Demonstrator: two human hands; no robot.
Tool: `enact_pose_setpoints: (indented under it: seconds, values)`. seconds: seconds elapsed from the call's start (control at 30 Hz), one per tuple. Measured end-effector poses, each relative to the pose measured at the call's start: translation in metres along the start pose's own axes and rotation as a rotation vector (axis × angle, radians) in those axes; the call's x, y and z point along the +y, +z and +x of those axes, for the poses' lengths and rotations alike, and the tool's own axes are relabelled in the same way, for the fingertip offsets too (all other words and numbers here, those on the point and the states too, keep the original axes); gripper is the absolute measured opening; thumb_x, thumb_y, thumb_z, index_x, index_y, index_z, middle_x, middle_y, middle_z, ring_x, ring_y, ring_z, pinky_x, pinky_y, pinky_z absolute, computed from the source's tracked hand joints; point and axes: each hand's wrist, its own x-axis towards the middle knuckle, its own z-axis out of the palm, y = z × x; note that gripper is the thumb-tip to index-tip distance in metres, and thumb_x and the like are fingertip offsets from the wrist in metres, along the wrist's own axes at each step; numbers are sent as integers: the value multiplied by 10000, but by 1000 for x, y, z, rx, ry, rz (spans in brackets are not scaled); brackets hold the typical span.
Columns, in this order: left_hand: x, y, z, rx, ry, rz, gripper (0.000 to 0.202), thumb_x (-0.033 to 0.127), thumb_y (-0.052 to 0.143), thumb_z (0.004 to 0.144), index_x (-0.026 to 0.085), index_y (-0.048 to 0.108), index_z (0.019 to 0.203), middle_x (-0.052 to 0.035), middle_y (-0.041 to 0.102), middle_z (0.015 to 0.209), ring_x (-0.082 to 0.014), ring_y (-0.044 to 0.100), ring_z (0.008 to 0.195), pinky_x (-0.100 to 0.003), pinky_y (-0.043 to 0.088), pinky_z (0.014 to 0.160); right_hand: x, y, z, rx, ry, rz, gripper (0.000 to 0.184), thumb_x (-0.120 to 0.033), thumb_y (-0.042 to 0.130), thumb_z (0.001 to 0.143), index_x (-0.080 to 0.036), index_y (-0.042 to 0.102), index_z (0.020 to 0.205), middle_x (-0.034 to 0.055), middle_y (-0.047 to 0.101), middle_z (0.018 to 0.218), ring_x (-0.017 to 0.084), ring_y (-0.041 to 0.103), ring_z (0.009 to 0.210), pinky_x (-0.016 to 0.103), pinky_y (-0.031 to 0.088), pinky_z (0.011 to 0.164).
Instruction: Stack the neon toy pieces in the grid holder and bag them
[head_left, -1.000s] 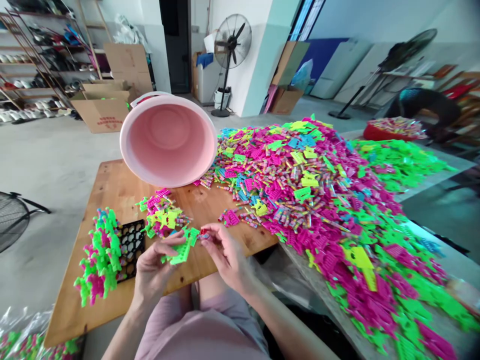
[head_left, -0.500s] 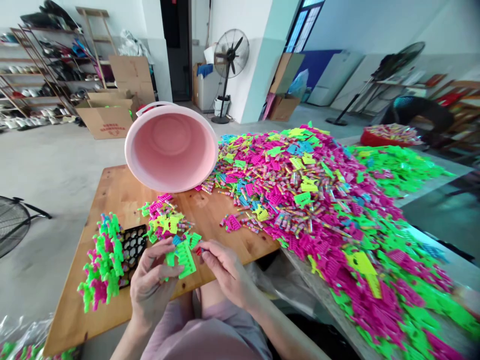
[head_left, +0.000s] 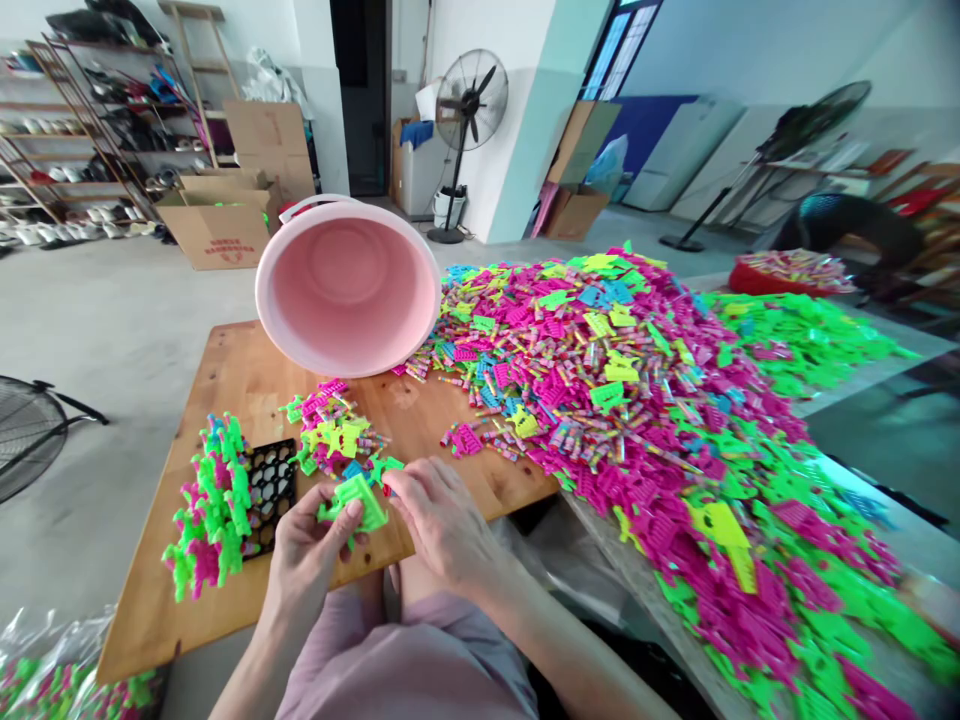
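Note:
My left hand [head_left: 309, 545] pinches a bright green plastic piece [head_left: 361, 503] with ridges, between thumb and fingers, above the front of the wooden board. Close to its right side, my right hand [head_left: 442, 520] is bent with fingertips together. A bit of red shows at those fingertips; what they hold is mostly hidden. Just beyond the hands lies a small heap of pink, yellow, green and blue plastic pieces [head_left: 337, 435] with printed tubes. Left of it, a black tray with round holes [head_left: 271, 485] has rows of green and pink figures [head_left: 212, 510] standing at its left part.
A pink tub [head_left: 349, 285] lies tipped on its side at the board's [head_left: 232, 370] back edge. A large mound of pink, green and yellow pieces and tubes [head_left: 570, 370] spreads to the right. A floor fan [head_left: 26, 430] stands left, bagged figures [head_left: 67, 680] below.
My left hand has turned the green piece and drawn its fingers closer around it. My right hand has moved slightly up and left, its back now turned more upward. The view has shifted slightly.

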Motion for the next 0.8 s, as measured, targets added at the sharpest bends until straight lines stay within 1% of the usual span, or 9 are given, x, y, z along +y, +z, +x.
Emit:
enact_pose_setpoints:
  seconds: [0.07,0.1,0.2,0.3,0.4,0.47,0.63,0.73,0.8]
  values:
    - [0,1,-1,2,-45,-7,419,387,869,563,169,591,787,55,591,546,-66,527,419,-131,359,362,-2,-1,1,-17,2,-64,258,-175,401,987,-148,513,1218,110,609,986,241,544,891,381,474,791]
    - [0,1,-1,10,-44,8,421,410,858,577,169,589,792,55,586,528,-66,521,409,-131,354,360,-3,-2,1,-25,6,-79,256,-189,407,987,-139,514,1214,116,606,992,246,539,894,389,472,794]
    - [0,2,-3,80,37,152,382,446,804,654,168,599,817,45,597,501,-67,515,401,-136,378,383,-4,-4,1,-45,-2,-85,274,-221,414,993,-128,509,1234,120,594,1000,245,531,902,390,477,792]
    - [1,4,-5,146,129,319,332,436,765,699,166,619,824,29,621,501,-85,547,421,-146,409,408,-4,-4,0,8,-36,-60,300,-211,384,1013,-129,487,1283,103,590,973,222,533,884,358,490,774]
    - [4,8,-7,147,194,379,302,430,749,706,168,635,804,29,621,501,-106,574,438,-162,419,413,-3,0,-1,80,-63,-31,308,-200,390,1018,-135,482,1304,94,590,968,208,535,891,341,501,786]
    - [5,12,-9,167,223,384,288,431,742,707,173,641,785,33,620,509,-113,587,452,-171,425,423,-2,3,-2,95,-64,-14,305,-186,402,1014,-145,490,1303,93,586,981,205,535,904,338,505,798]
    - [7,18,-14,245,257,429,270,431,733,711,185,675,804,45,632,537,-108,600,477,-168,428,457,-1,6,-5,18,-60,-9,325,-130,458,978,-130,503,1300,104,563,1027,217,521,955,340,503,850]
    - [4,15,-12,240,298,496,269,430,725,723,186,701,832,34,650,557,-115,596,483,-176,421,456,-1,6,-4,-26,-67,-37,341,-95,464,961,-121,506,1298,111,557,1026,225,517,958,350,502,847]
    - [1,9,-7,203,354,541,248,410,724,731,185,718,835,25,661,578,-121,595,497,-187,439,480,-1,7,-2,-33,-70,-22,317,-87,453,962,-124,528,1267,106,559,1011,219,518,941,346,506,825]
